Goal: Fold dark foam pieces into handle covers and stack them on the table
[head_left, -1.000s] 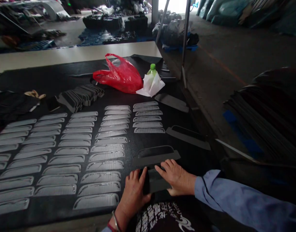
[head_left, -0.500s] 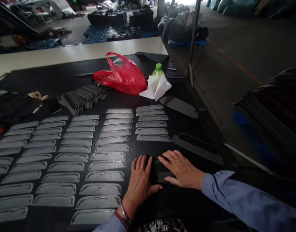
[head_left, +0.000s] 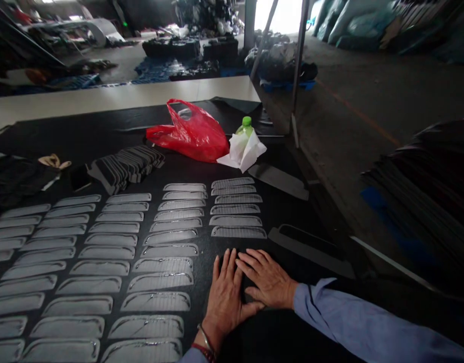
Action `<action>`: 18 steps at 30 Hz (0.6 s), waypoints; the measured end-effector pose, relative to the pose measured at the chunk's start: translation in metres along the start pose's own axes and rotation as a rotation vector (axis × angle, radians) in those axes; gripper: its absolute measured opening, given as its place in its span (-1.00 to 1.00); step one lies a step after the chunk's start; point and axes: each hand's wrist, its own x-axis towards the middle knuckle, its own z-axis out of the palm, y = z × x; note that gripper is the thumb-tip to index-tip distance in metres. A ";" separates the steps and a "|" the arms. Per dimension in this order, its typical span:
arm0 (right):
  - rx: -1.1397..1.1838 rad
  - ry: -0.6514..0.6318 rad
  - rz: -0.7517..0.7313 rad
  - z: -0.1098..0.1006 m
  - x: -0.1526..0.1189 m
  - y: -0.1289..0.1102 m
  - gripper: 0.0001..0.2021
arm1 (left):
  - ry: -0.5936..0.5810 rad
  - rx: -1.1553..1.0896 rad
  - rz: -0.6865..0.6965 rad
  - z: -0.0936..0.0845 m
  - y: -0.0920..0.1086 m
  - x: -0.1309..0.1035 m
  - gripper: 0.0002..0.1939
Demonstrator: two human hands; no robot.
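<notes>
Dim workshop, long table under a black mat [head_left: 103,128], silver-grey strips [head_left: 171,250] laid in tidy columns for even spacing. Left hand [head_left: 226,297] and right hand [head_left: 268,280] both flat, fingers spread, grasping nothing, pressing side by side just below the rightmost column [head_left: 235,207]. Dark cut-out piece [head_left: 311,244] just right; red bag [head_left: 190,132] and green-capped bottle [head_left: 246,127] parked beyond.

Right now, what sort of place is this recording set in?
Most likely a factory or workshop floor: rows of identical grey cut pieces laid out on a long black-covered worktable, stacked dark sheet material on the right, and piles of goods on the concrete floor beyond.
</notes>
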 end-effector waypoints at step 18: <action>0.072 -0.127 0.392 -0.039 -0.003 -0.033 -0.42 | 0.056 0.058 -0.392 0.020 0.007 -0.055 -0.16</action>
